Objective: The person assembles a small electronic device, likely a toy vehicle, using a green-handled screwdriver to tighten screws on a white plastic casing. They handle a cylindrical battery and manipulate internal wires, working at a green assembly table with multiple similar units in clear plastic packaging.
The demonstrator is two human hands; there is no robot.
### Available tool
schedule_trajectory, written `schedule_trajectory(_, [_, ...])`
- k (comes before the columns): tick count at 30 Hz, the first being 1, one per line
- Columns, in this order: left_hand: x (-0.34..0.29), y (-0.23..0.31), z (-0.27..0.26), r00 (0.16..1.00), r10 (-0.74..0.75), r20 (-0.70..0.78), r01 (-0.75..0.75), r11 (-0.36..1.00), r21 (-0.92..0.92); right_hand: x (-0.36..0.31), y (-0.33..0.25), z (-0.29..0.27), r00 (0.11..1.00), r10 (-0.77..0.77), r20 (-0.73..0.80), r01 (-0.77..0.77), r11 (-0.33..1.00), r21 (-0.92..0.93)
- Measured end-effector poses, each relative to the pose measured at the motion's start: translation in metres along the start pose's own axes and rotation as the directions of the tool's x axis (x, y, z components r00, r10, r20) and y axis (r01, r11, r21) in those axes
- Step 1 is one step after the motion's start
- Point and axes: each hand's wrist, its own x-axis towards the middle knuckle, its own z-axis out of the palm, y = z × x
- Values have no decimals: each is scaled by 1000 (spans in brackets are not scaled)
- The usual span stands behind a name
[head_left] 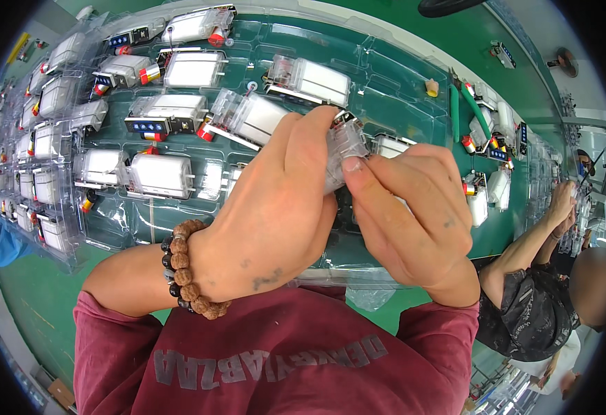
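My left hand (268, 200) is closed round a small assembly with a clear plastic housing (348, 138) and a dark circuit board at its top end. Most of the assembly is hidden behind the fingers. From the other side, my right hand (413, 214) is closed on the same housing, its thumb pressed against the clear plastic and its fingers bent; whether a smaller part sits in that pinch I cannot tell. Just beyond the left hand lies a similar unit (258, 119) with a white block and clear end. Another white unit (391, 146) shows partly behind the right hand.
Clear trays (275, 38) with several white units cover the green bench. Stacked trays (47, 180) stand at the left. Right of me lie green-handled pliers (455, 114) and more units (478, 207). A co-worker in a dark patterned shirt (528, 308) works at the right.
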Motion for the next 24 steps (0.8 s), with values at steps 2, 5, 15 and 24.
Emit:
schedule_trajectory(2, [0,0,0,1000,12,-7,-12,1000,6,0,1,1,1000,-1,-8,1,1000,25])
schedule_trajectory(5, [0,-3,2,999,42,-31,-41,999,13,-2,6,8,998,11,-61,-3,993,119])
schedule_trajectory(15, [0,-3,1,999,20,-34,-21,1000,-20,-1,6,11,983,173,-56,-149,943,297])
schedule_trajectory(24, [-1,-4,0,999,42,-29,-42,999,14,0,2,6,938,338,74,-333,826,455])
